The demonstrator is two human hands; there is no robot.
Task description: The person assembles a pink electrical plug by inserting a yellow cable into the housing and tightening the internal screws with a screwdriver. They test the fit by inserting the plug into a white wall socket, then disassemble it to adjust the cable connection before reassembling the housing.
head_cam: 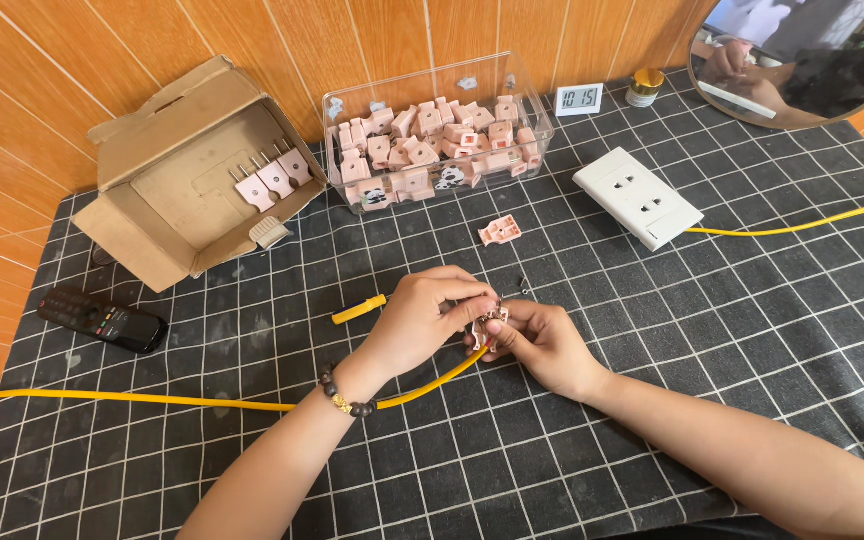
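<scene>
Pink plastic shows between the fingertips of both hands: a small plug part [489, 327] is pinched from either side, the left hand [424, 318] closed on it from the left and above, the right hand [542, 343] closed on it from the right. A yellow cable [202, 402] runs into this part from below the left hand, passes under the left wrist, which wears a beaded bracelet [344, 398], and stretches away to the left edge of the table [752, 330]. The table wears a black cloth with a white grid.

Just left of the left hand lies a short yellow piece [359, 309], a pen or a cut of cable; which one cannot be told. Just behind the hands a tiny dark bit [522, 284] sits on the cloth, and further back, near the middle, a loose pink plug shell [500, 231] lies alone.

Toward the rear edge stands a clear plastic box [542, 135] filled with pink plug parts. At the rear left corner an opened cardboard box [152, 150] lies on its side with three pink plugs [274, 178] inside. A black remote control [102, 320] rests near the left edge. Toward the rear right sits a white socket block [638, 196], its own yellow lead [802, 226] trailing to the right edge. Behind it stand a small digital clock [580, 98] and a little gold-lidded jar [644, 87], with a round mirror [802, 60] at the rear right corner.
</scene>
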